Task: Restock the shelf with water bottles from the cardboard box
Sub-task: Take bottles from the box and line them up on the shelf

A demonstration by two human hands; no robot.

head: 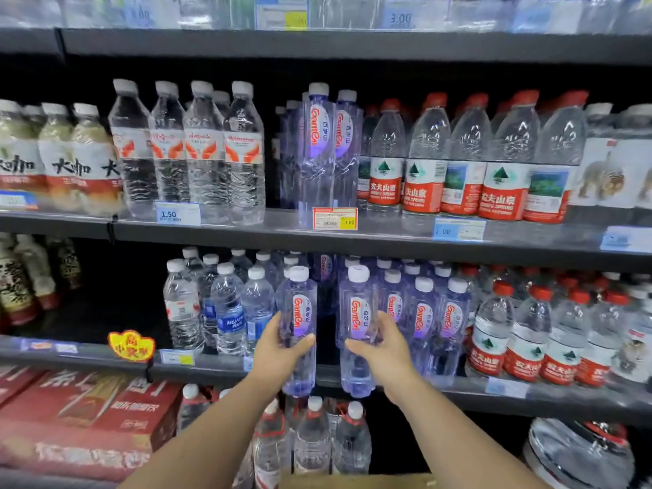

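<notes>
Your left hand (278, 351) grips the left purple bottle (297, 305); your right hand (382, 351) grips the right purple bottle (357, 312), both upright before the shelf (451, 391).

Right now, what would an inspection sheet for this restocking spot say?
Surface: dark shelf, with a gap in its front row of bottles between the two held ones.
Job's things: left bottle and right bottle, upright at the shelf front; cardboard box edge at the bottom of view.
Clutter: nothing seen.
Hands: left hand grips the left bottle; right hand grips the right bottle.
Cables: nothing seen.
Surroundings: red-label bottles to the right; red cartons lower left.
</notes>
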